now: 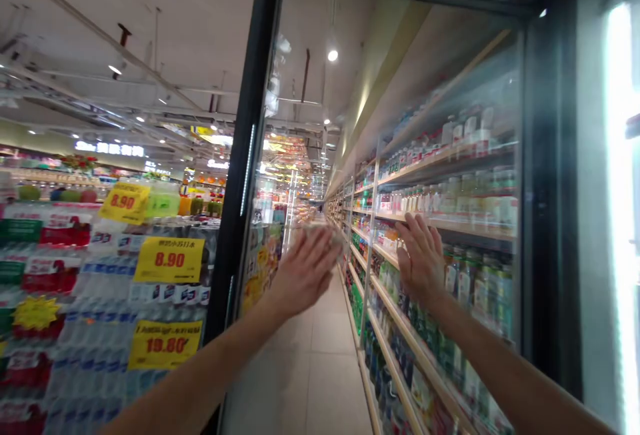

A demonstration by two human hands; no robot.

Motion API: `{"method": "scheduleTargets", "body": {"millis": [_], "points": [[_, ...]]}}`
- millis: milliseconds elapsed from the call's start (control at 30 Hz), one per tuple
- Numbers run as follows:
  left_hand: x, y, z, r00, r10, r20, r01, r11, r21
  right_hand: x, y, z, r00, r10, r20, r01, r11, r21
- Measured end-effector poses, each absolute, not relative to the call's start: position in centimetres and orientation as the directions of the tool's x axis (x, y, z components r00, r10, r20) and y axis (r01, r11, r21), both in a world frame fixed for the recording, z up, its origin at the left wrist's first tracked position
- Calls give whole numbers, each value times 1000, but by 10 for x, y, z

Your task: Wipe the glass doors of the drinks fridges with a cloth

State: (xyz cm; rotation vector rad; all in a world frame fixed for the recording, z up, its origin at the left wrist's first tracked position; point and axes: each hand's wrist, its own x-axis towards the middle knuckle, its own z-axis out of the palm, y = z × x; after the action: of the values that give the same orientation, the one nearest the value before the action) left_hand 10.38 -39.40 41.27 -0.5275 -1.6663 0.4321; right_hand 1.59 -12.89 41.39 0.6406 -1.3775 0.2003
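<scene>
My left hand (pixel 307 265) and right hand (pixel 423 261) are bare; so are my 2 forearms (pixel 215 368), at 7 and 5 o'clock.

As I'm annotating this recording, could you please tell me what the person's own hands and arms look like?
The left hand and right hand wear no gloves. Both the left forearm and right forearm are bare, without visible sleeves, watches or bracelets. Blur hides finer details.
</scene>
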Motion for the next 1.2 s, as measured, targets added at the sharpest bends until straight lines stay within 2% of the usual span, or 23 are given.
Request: {"method": "scheduleTargets", "body": {"millis": [33, 67, 100, 200, 233, 267, 367, 400, 467, 567, 600, 633, 733, 767, 800, 833, 900, 933, 967, 1067, 1100, 1133, 1200], "points": [[106, -396, 403, -141, 641, 754, 124, 767, -629, 16, -129, 414, 201, -231, 952, -493, 816, 302], [108, -400, 396, -145, 654, 742, 125, 756, -642, 16, -129, 414, 199, -230, 952, -493, 816, 301], [109, -404, 391, -135, 605, 785, 103, 796, -596, 16, -129, 414, 198, -228, 953, -494, 817, 298], [111, -412, 381, -21, 270, 963, 2, 963, -270, 17, -130, 414, 207, -216, 954, -498, 816, 293], [111, -411, 377, -4, 241, 970, -3, 970, -241, 17, -130, 414, 208, -215, 954, -500, 815, 293], [111, -407, 371, -19, 293, 956, 12, 956, -293, 18, -130, 414, 208, -216, 954, -502, 814, 294], [109, -390, 356, -140, 607, 782, 128, 795, -593, 18, -130, 415, 211, -229, 950, -500, 810, 306], [109, -386, 355, -156, 641, 752, 149, 768, -623, 17, -129, 415, 213, -233, 949, -498, 810, 310], [107, -383, 364, -146, 535, 832, 107, 845, -524, 17, -129, 415, 218, -234, 947, -494, 811, 314], [104, -386, 380, -49, 238, 970, 1, 971, -238, 17, -128, 415, 218, -228, 949, -488, 817, 309], [104, -386, 380, -41, 223, 974, -5, 975, -223, 17, -128, 415, 219, -227, 949, -486, 818, 308], [104, -385, 378, -47, 272, 961, 8, 962, -272, 18, -128, 415, 222, -229, 948, -483, 818, 311], [106, -379, 361, -119, 613, 781, 125, 789, -601, 18, -128, 415, 234, -235, 943, -478, 817, 322], [107, -378, 356, -126, 661, 740, 151, 750, -644, 18, -127, 415, 234, -236, 943, -477, 817, 323], [108, -378, 354, -124, 645, 754, 153, 764, -627, 18, -127, 415, 232, -234, 944, -478, 818, 321], [108, -379, 355, -113, 568, 815, 129, 822, -555, 19, -127, 415, 228, -231, 946, -480, 819, 315], [108, -380, 361, -53, 324, 945, 52, 945, -321, 20, -127, 415, 220, -224, 949, -488, 817, 307], [108, -380, 364, -24, 248, 968, 30, 968, -248, 20, -128, 415, 220, -222, 950, -490, 816, 305], [107, -379, 367, -18, 250, 968, 28, 968, -249, 21, -128, 415, 219, -222, 950, -492, 816, 304], [106, -377, 375, -76, 504, 860, 106, 862, -496, 21, -128, 415, 212, -221, 952, -491, 818, 299], [106, -378, 379, -84, 543, 836, 122, 838, -532, 21, -128, 415, 208, -219, 953, -489, 821, 295], [106, -379, 382, -76, 518, 852, 113, 853, -509, 21, -128, 415, 206, -217, 954, -489, 822, 293], [105, -383, 391, -9, 317, 948, 46, 947, -317, 21, -128, 415, 204, -217, 955, -491, 821, 291]]}}
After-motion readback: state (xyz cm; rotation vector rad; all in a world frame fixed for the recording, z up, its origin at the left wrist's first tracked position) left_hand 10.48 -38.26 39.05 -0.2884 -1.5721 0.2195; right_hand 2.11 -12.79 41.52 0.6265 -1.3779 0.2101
